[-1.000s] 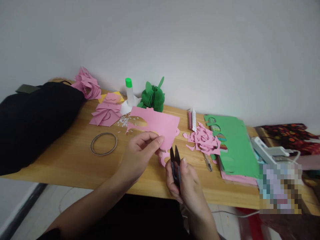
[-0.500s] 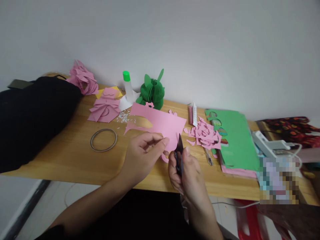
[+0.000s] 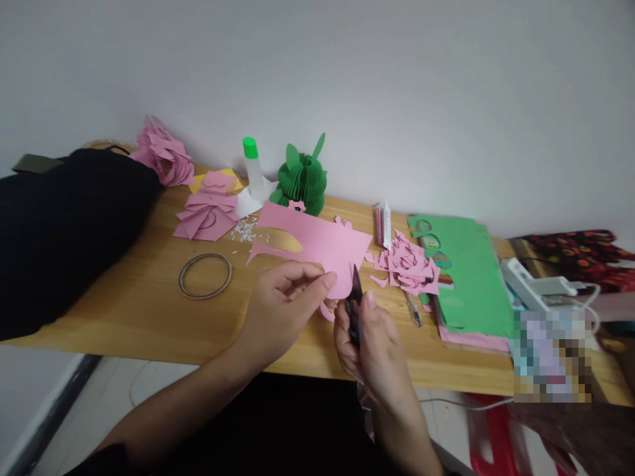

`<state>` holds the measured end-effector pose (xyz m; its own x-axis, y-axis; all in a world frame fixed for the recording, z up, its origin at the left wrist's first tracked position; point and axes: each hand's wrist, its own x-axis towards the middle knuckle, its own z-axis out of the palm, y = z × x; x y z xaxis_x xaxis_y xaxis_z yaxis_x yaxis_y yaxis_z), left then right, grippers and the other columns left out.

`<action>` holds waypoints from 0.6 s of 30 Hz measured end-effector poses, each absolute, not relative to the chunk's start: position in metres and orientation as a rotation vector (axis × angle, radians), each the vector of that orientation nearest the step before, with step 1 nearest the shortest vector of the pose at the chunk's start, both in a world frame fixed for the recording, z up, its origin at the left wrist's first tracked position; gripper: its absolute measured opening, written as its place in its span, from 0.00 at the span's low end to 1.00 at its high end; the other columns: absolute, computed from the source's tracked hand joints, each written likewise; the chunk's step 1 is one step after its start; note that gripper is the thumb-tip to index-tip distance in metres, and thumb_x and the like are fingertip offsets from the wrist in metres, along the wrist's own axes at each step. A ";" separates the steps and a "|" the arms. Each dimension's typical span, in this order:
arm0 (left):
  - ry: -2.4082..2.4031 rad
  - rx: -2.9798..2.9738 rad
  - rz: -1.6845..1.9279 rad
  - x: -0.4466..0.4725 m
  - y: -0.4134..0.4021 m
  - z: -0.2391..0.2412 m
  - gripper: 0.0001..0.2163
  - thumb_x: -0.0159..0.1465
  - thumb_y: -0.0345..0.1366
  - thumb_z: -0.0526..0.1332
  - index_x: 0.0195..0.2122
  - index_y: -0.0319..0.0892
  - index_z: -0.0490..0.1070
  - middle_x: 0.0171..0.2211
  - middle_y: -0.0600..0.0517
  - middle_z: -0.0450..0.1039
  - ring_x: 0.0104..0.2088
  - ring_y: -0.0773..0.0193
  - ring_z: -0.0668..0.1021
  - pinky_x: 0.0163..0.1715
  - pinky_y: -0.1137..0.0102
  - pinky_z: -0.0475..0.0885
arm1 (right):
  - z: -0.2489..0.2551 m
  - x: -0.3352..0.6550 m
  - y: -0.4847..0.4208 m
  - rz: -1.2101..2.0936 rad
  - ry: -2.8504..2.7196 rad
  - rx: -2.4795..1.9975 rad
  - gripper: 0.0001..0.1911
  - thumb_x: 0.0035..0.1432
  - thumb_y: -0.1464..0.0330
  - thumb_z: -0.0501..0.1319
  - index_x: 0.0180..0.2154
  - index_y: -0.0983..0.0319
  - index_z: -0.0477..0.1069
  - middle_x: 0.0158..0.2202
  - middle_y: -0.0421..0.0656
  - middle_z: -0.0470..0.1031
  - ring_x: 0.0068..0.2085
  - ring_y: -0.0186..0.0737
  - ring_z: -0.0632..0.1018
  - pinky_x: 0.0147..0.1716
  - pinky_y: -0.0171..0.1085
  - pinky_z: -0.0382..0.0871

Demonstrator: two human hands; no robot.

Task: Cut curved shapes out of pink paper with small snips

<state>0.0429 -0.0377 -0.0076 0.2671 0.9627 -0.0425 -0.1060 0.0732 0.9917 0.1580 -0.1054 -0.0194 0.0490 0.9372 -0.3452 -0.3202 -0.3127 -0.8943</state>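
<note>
My left hand (image 3: 280, 307) pinches the near edge of a pink paper sheet (image 3: 317, 244) that has curved cut-outs along its left side. My right hand (image 3: 370, 344) is closed around small black snips (image 3: 354, 301), whose blades are closed into the lower right edge of the sheet. A curled pink strip (image 3: 325, 312) hangs from the sheet just below my left fingertips. Both hands hover over the front part of the wooden table (image 3: 149, 311).
A pile of pink scraps (image 3: 407, 264), a pen (image 3: 413, 309) and a stack of green paper (image 3: 464, 277) lie to the right. Folded pink pieces (image 3: 208, 211), a glue bottle (image 3: 254, 168), a green paper ball (image 3: 302, 178) and a wire ring (image 3: 205, 276) sit further left. A black bag (image 3: 64, 225) fills the left end.
The snips' blades were open below the sheet; they have moved up into the pink paper's edge and closed. The sheet has shifted slightly right.
</note>
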 end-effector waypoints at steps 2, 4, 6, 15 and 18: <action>0.949 1.191 1.030 0.043 -0.038 -0.008 0.08 0.57 0.36 0.66 0.21 0.44 0.73 0.18 0.57 0.74 0.20 0.67 0.76 0.23 0.73 0.72 | -0.019 0.158 -0.106 1.494 -0.713 -1.249 0.28 0.60 0.42 0.51 0.26 0.60 0.61 0.12 0.28 0.53 0.12 0.23 0.47 0.09 0.25 0.41; 0.945 1.193 1.031 0.043 -0.039 -0.008 0.08 0.57 0.36 0.66 0.21 0.44 0.73 0.19 0.56 0.74 0.20 0.67 0.76 0.23 0.73 0.72 | -0.018 0.158 -0.106 1.497 -0.715 -1.244 0.29 0.60 0.41 0.50 0.26 0.60 0.62 0.12 0.28 0.53 0.12 0.23 0.47 0.09 0.25 0.41; 0.944 1.198 1.028 0.043 -0.039 -0.008 0.09 0.58 0.36 0.65 0.21 0.44 0.73 0.19 0.56 0.74 0.21 0.67 0.76 0.23 0.73 0.73 | -0.018 0.157 -0.105 1.496 -0.709 -1.247 0.29 0.60 0.41 0.50 0.26 0.59 0.61 0.12 0.28 0.52 0.12 0.23 0.47 0.08 0.25 0.41; 0.950 1.160 1.071 0.045 -0.040 -0.008 0.09 0.57 0.31 0.63 0.20 0.45 0.74 0.19 0.56 0.74 0.22 0.66 0.76 0.26 0.72 0.74 | -0.016 0.155 -0.102 1.486 -0.697 -1.284 0.30 0.57 0.39 0.50 0.26 0.59 0.60 0.13 0.28 0.53 0.12 0.23 0.48 0.08 0.25 0.42; 0.937 1.147 1.082 0.045 -0.040 -0.008 0.09 0.57 0.31 0.63 0.20 0.45 0.74 0.19 0.56 0.74 0.22 0.67 0.76 0.26 0.73 0.74 | -0.017 0.155 -0.103 1.498 -0.684 -1.265 0.29 0.58 0.39 0.51 0.26 0.59 0.60 0.13 0.28 0.53 0.12 0.23 0.47 0.08 0.25 0.42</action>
<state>0.0449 -0.0401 -0.0082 0.2322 0.9723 -0.0280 -0.1669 0.0682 0.9836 0.1553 -0.1028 -0.0169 0.0667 0.9290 -0.3640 -0.3330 -0.3232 -0.8858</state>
